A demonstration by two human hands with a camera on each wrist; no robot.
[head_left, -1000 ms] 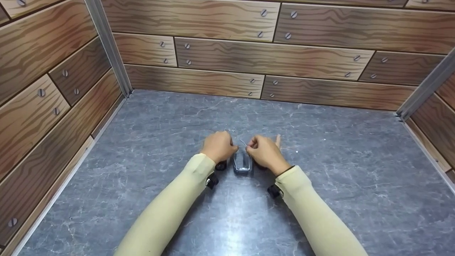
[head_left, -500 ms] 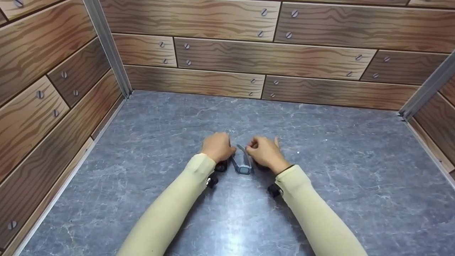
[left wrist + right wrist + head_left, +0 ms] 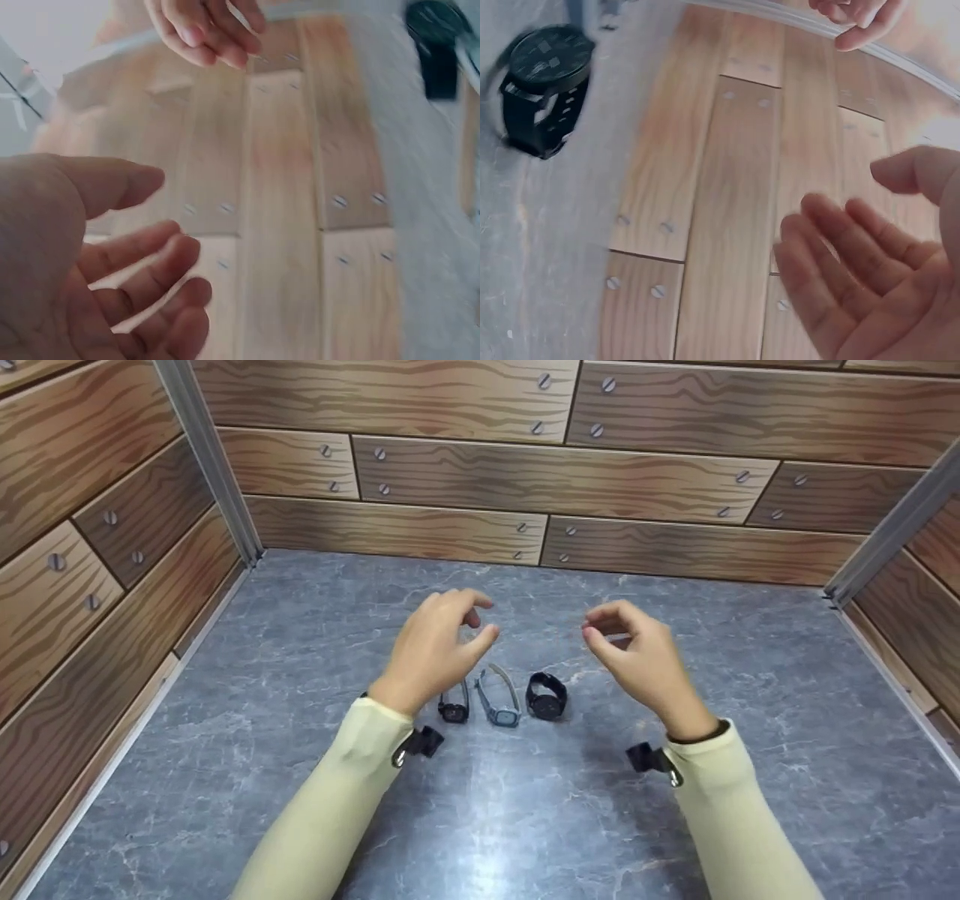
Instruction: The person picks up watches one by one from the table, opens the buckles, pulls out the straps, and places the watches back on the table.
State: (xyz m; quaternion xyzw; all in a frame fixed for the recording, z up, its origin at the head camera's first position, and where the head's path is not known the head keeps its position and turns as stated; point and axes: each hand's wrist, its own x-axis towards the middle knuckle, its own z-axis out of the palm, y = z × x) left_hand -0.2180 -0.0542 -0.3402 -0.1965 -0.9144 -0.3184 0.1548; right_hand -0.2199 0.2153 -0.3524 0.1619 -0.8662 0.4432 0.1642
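Three wristwatches lie in a row on the grey table. On the left is a small black watch (image 3: 454, 712), its strap partly behind my left hand (image 3: 435, 645). A blue-grey watch (image 3: 504, 717) with its strap spread in a loop lies in the middle. To the right stands a larger black watch (image 3: 547, 703) with a round face and a looped strap. My left hand is raised above the small black watch, fingers loosely bent and holding nothing. Right of the row, my right hand (image 3: 645, 660) hovers with relaxed fingers, thumb apart from them in the right wrist view.
Wood-patterned panels (image 3: 465, 472) wall the grey marbled table (image 3: 337, 607) at the back and on both sides. Metal corner posts (image 3: 217, 465) stand at the back. A small black camera (image 3: 420, 744) sits on each wrist.
Both hands have let go of the blue-grey watch, risen and moved apart, left hand leftward and right hand rightward. The two black watches have come into fuller view.
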